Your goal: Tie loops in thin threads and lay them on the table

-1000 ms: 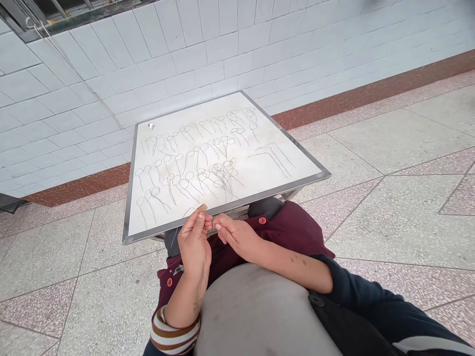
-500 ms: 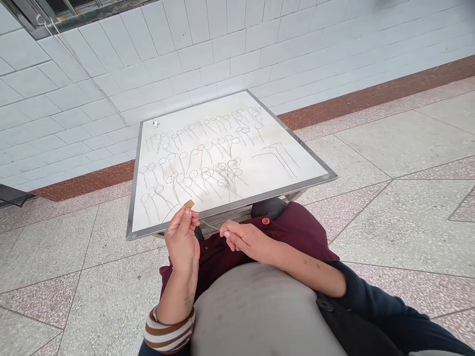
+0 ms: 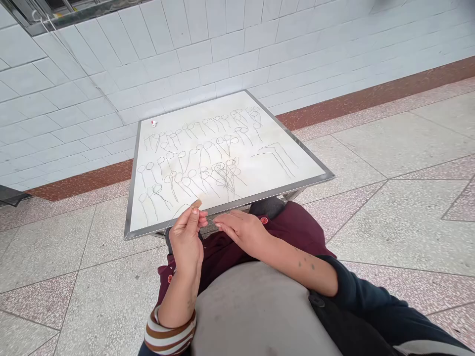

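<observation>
Near the table's front edge, my left hand point(image 3: 186, 244) is closed, pinching a small tan, flat piece point(image 3: 196, 203) between thumb and fingertips; its material is unclear. A thin wire point(image 3: 211, 221) runs between my two hands, and a curved length also shows left of the left fingers. My right hand point(image 3: 247, 233) is close by on the right, its fingers pressed together on the wire's other end, which they mostly hide. Beyond the hands, several bent wires with round loops and long tails point(image 3: 192, 174) lie in rows on the white table point(image 3: 274, 175).
At the table's right lie a few longer bent wires point(image 3: 276, 155) without loops. A tiny red-and-white object point(image 3: 154, 123) sits in the far left corner. The metal-edged table stands by a white tiled wall point(image 3: 185, 59). My lap, in maroon cloth point(image 3: 297, 227), is below its front edge.
My right hand has moved up and left, closer to the left hand, with its fingers straighter. My left hand has shifted slightly right, still pinching the tan piece. The wire span between them is shorter.
</observation>
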### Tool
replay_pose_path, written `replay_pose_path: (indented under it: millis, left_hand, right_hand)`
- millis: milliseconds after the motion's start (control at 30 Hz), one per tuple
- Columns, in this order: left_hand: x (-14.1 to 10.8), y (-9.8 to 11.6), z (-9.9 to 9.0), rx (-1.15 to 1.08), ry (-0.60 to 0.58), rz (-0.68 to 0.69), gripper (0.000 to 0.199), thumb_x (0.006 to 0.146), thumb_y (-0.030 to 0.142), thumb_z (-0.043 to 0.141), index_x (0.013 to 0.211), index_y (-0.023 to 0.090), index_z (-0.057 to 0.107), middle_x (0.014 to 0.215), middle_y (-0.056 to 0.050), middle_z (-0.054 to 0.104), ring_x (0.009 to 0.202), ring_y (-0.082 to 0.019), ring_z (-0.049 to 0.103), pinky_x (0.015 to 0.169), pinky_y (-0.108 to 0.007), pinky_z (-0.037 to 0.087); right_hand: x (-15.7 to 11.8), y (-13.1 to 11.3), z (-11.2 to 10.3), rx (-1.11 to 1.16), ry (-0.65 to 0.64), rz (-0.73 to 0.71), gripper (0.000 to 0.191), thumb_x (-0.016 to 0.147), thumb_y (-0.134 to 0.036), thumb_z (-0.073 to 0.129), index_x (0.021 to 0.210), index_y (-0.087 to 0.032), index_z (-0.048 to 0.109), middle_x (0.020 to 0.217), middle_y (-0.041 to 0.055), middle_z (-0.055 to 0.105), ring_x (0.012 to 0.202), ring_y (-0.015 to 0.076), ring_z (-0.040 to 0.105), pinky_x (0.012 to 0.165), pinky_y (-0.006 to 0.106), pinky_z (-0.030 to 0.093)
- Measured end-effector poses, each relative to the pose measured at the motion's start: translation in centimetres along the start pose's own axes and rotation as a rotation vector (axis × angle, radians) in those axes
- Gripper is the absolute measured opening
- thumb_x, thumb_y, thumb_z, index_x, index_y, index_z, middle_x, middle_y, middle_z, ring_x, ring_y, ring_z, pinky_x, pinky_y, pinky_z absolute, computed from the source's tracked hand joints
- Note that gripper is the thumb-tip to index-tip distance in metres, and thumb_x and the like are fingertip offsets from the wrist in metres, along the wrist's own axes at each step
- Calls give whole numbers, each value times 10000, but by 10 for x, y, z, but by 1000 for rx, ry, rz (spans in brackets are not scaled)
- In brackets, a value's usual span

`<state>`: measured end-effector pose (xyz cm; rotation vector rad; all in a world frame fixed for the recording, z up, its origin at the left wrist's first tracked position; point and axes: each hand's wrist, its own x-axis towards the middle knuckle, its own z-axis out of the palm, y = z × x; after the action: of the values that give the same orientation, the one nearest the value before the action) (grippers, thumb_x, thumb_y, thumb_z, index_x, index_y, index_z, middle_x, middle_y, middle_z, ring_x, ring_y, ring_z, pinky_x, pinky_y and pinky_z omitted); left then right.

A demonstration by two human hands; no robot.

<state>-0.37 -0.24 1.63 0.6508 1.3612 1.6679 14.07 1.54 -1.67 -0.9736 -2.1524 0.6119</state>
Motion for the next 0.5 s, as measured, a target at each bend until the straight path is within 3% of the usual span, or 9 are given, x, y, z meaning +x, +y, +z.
replay_pose_path:
  millis: [200,367,500]
  left_hand:
    - [1,-5,1,-39,26,3,227,686,303,788,854,154,761,718,-31,709,612,-90,593,642,-244,496]
    - [4,-6,1,-57,26,-18,245,684,307,792,868,149,761,679,-21,688,572,-76,571,608,-226,488]
    - [3,-6,0,-91,-48,-33,223,714,305,774,887,167,755,711,-21,685,589,-73,556,606,-218,475]
  right_hand:
    - [-5,4,6,62,-31,63,289,968,-225,399,1158,-218,617,851,56,691,792,191,619,726,319,501]
    - [-5,6,10,-23,-31,-34,299,965,-187,369,1155,-174,600,845,81,686,766,197,593,709,323,486]
    - [-4,5,7,126,-58,-70,279,992,-214,329,1129,-186,571,730,30,629,720,167,565,691,286,468]
